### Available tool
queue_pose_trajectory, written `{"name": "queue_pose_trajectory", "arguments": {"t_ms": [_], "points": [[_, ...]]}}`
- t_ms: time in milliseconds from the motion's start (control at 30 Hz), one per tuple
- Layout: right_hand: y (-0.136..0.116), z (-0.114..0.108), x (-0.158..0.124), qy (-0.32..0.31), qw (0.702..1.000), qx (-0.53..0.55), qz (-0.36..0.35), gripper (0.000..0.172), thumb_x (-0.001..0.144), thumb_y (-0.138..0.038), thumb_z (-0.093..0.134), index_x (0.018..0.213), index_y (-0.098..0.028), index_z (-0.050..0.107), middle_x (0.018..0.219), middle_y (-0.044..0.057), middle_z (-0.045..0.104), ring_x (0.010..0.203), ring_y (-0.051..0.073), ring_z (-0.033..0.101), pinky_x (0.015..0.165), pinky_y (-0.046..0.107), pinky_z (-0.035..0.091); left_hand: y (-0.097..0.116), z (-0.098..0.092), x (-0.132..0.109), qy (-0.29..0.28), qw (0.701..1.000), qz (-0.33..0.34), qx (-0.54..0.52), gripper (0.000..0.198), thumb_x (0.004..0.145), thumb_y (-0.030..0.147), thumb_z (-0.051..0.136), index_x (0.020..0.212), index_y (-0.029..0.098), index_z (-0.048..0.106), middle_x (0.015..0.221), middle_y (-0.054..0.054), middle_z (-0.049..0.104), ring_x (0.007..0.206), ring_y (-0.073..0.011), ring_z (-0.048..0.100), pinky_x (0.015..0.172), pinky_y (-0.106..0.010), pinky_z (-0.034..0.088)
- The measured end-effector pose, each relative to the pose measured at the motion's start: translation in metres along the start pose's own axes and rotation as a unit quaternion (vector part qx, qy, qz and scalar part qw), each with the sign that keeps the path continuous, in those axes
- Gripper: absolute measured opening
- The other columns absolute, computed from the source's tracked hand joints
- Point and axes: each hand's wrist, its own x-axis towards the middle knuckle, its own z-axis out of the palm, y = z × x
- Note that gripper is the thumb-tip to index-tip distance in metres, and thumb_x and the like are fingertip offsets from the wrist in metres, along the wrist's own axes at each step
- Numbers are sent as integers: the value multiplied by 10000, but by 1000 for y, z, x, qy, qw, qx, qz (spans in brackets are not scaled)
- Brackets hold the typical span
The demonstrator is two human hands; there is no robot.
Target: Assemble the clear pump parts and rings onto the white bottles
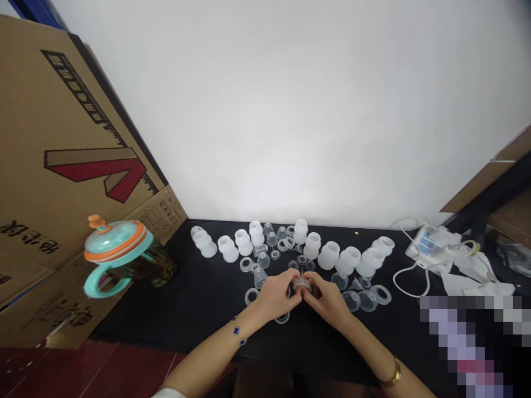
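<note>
- The left hand pinches a small translucent part between thumb and fingers; the fingertips hide some of its edge.
- The right hand pinches the same part from the other side, so it sits between the two hands, above the front half of the black counter.
- Just below the left hand, a clear ring lies partly covered by it.
- Just left of that hand are another ring and a clear dome, close to the fingers.
- Just right of the right hand lies a cluster of clear domes, with a wide ring at its outer edge.
- Beyond the hands, more small clear rings and domes crowd the middle.
- White bottles stand in an arc around these pieces, bordering the far side; the leftmost bottle wears a clear top.
- Farther left, well apart, stands a jug with a teal and orange lid, before a large cardboard box.
- Far right, a white device with a looping cord lies near crumpled white sheets.
- A white wall closes the back.
</note>
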Motion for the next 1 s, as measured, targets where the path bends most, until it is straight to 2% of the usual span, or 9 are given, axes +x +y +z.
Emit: {"name": "queue_pose_trajectory", "arguments": {"t_ms": [1000], "points": [[0,1,0,-2,1000,0,1,195,899,-290,550,1078,-224,594,700,-36,631,545,141,575,541,234,385,-2,3,1,1,1000,-9,-6,211,807,202,580,1015,229,568,830,41,691,566,-103,580,570,-217,393]]}}
